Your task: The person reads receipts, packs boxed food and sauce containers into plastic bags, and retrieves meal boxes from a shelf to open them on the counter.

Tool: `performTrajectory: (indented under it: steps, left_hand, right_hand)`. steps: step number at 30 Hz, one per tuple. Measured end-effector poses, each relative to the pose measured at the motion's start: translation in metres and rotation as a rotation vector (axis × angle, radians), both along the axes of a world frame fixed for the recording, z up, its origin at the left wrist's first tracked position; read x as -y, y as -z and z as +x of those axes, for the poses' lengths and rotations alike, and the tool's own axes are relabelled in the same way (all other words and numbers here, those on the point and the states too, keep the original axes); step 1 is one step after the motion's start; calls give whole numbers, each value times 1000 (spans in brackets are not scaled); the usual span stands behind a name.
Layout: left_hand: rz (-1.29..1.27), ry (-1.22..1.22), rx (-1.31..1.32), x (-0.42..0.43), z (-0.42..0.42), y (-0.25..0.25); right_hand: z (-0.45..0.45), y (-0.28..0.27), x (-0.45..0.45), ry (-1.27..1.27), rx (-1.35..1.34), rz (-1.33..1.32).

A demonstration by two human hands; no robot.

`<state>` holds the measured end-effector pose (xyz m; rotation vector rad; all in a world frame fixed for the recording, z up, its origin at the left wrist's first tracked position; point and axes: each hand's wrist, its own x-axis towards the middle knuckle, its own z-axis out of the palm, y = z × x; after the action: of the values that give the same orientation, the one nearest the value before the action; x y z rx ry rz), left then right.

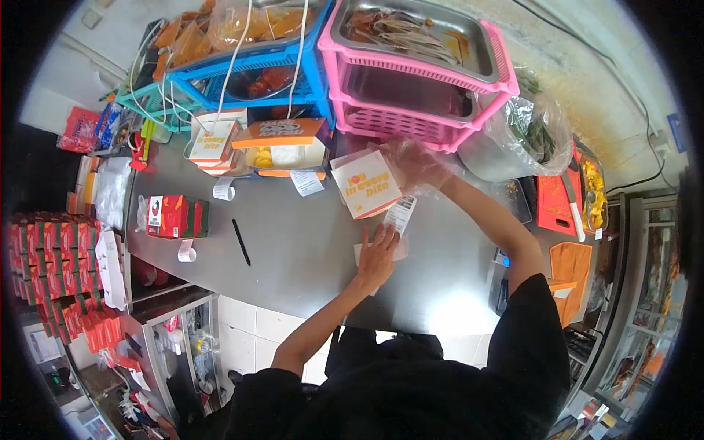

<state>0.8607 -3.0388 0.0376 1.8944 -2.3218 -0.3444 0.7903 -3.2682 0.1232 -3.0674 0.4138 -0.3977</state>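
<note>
Head view: a right hand in clear plastic holds a white box by its side, midway along the tabletop toward the back edge, near a pink rack. The left hand reaches over a paper slip, closer to the front edge; whether its fingers grip the slip cannot be told. A black pen lies toward the left edge.

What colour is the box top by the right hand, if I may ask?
White with yellow-orange lettering: the box top shows best in the head view.
</note>
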Motion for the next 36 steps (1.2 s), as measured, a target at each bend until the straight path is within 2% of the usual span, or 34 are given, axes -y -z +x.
performTrajectory:
  steps: [3, 5, 7, 9, 12, 14, 17, 19, 20, 21, 22, 24, 25, 27, 29, 31, 33, 36]
  left_hand:
    - [-19, -94, 45, -17, 7, 10]
    - [-10, -150, 60, -17, 12, 12]
    - [23, -197, 40, -10, 21, 11]
    - [-14, -245, 55, 9, 34, 15]
    - [-8, -294, 10, 38, 54, 8]
    - [5, -303, -16, 47, 65, 6]
    - [-7, -336, -69, 46, 74, 4]
    - [-28, -408, -172, 37, 76, -6]
    - [-160, -492, -346, 30, 75, -7]
    - [-285, -572, -528, 23, 72, -7]
    - [-381, -608, -572, 21, 66, -10]
    - [-576, -692, -673, 24, 56, -15]
    - [-562, -596, -602, 30, 58, -13]
    - [-549, -415, -455, 53, 63, -11]
    - [-540, -342, -360, 72, 49, -45]
    - [-536, -310, -245, 86, 49, -52]
    - [-547, -281, -254, 94, 49, -44]
    - [-505, -311, -225, 96, 35, -49]
  right_hand:
    - [14, 14, 4, 101, -351, 225]
    - [6, 51, 11, 162, -49, 717]
    - [3, 31, 5, 162, 43, 774]
    - [-1, -11, -5, 103, -87, 405]
    - [0, -19, -17, 208, -48, 366]
    - [3, 14, -9, 230, 109, 387]
    - [5, 56, -12, 299, 251, 173]
    - [0, 56, -15, 403, 312, 85]
    - [-9, 56, -22, 485, 341, 112]
    - [-22, 39, -32, 656, 151, 311]
    - [-35, 21, -41, 825, -83, 469]
    - [-86, 24, -60, 1105, 152, 275]
    - [-116, 28, -70, 1228, 269, 164]
    - [-173, 55, -87, 1443, 130, -246]
    - [-211, 73, -93, 1413, 19, -252]
    - [-244, 84, -98, 1390, -82, -249]
    - [-267, 86, -109, 1367, -183, -228]
    - [-269, 80, -143, 1501, -155, -2]
